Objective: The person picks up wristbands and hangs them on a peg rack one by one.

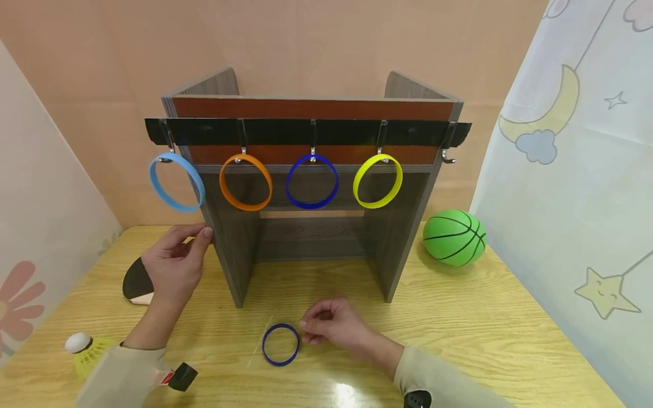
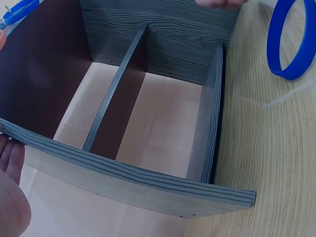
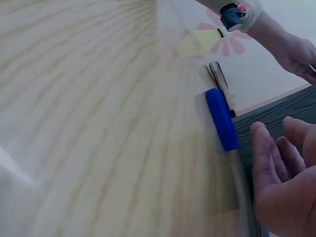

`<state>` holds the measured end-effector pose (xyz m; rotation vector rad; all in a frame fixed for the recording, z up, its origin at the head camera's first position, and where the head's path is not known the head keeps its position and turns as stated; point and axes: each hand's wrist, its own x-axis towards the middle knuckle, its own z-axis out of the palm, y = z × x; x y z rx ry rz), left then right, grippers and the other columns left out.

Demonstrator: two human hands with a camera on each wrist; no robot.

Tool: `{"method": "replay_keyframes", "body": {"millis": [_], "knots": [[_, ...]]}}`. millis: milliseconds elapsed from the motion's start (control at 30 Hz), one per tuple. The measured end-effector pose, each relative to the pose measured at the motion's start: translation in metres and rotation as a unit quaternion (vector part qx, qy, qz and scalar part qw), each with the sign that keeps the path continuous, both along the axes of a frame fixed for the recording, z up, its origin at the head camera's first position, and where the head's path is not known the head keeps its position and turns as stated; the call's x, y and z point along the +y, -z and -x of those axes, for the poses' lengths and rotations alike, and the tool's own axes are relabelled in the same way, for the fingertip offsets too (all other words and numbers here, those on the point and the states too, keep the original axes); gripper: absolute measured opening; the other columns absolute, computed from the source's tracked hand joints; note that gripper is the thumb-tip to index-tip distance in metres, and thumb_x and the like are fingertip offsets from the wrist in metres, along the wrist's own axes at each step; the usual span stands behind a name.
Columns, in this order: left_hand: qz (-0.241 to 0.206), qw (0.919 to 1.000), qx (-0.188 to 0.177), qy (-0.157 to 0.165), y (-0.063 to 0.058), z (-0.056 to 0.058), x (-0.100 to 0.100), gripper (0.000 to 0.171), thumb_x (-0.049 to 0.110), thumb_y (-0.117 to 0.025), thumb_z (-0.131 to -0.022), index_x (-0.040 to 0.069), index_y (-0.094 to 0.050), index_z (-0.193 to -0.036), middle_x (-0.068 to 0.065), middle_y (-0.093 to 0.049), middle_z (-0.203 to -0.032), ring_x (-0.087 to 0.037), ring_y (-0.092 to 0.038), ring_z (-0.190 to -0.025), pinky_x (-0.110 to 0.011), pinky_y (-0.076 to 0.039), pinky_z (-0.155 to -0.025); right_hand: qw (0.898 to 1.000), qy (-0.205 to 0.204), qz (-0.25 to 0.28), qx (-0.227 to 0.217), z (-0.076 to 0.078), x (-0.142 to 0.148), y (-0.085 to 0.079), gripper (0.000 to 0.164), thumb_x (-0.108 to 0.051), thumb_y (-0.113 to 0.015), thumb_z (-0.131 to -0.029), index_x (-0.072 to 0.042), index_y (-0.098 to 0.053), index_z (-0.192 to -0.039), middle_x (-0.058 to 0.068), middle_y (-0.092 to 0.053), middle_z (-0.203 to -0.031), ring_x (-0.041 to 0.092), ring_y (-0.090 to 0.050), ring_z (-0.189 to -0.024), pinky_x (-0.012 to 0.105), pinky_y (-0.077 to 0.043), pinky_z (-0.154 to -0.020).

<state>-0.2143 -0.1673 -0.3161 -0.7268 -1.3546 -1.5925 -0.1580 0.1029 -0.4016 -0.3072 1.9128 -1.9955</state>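
Observation:
My left hand (image 1: 176,260) grips the front edge of the left side panel of a grey wooden shelf (image 1: 232,272), thumb in front. In the left wrist view its fingers (image 2: 12,158) lie against that panel's outer side. A dark blue wristband (image 1: 264,348) lies on the table before the shelf. Just to its right is my right hand (image 1: 336,326), fingers loosely bent and holding nothing. The right wrist view shows the same wristband (image 3: 222,121) beside the fingertips. Along the shelf's black hook strip (image 1: 275,133) hang light blue (image 1: 158,190), orange (image 1: 224,190), dark blue (image 1: 288,190) and yellow (image 1: 357,187) wristbands.
The strip's rightmost hook (image 1: 448,157) is bare. A green ball (image 1: 454,238) sits right of the shelf. On the left lie a black paddle (image 1: 135,281) and a yellow shuttlecock (image 1: 84,348), partly behind my forearm. Patterned cloths flank the wooden table (image 1: 484,334).

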Motion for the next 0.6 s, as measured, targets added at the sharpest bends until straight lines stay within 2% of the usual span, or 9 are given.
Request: {"method": "replay_keyframes", "body": {"millis": [167,367,600], "knots": [[-0.003,1.0000,0.002,0.002,0.006,0.005,-0.003,0.014,-0.014,-0.068,-0.078,-0.026,-0.061,-0.079,-0.020,-0.066,-0.075,-0.012,-0.064,-0.066,-0.017,-0.053,-0.063,1.000,-0.004,-0.016,-0.013,-0.003,-0.005,0.009,0.011,0.000,-0.070,-0.084,0.008,-0.066,-0.090,0.018,-0.066,-0.077,0.023,-0.067,-0.067,0.034,-0.057,-0.063],[-0.002,1.0000,0.001,0.000,0.000,-0.002,0.001,0.012,-0.015,-0.067,-0.078,-0.025,-0.061,-0.079,-0.020,-0.066,-0.075,-0.011,-0.064,-0.066,-0.016,-0.053,-0.063,0.999,-0.022,-0.029,-0.020,-0.005,-0.010,0.016,0.007,-0.001,-0.069,-0.084,0.005,-0.066,-0.089,0.016,-0.066,-0.077,0.022,-0.066,-0.065,0.031,-0.057,-0.060],[-0.003,1.0000,0.002,0.001,-0.002,-0.003,0.001,0.011,-0.015,-0.067,-0.078,-0.025,-0.061,-0.079,-0.020,-0.066,-0.074,-0.011,-0.064,-0.066,-0.017,-0.053,-0.063,0.999,-0.013,-0.044,-0.012,-0.003,-0.013,0.017,0.008,0.002,-0.069,-0.083,0.005,-0.064,-0.088,0.016,-0.065,-0.076,0.022,-0.066,-0.061,0.032,-0.057,-0.056]]}}
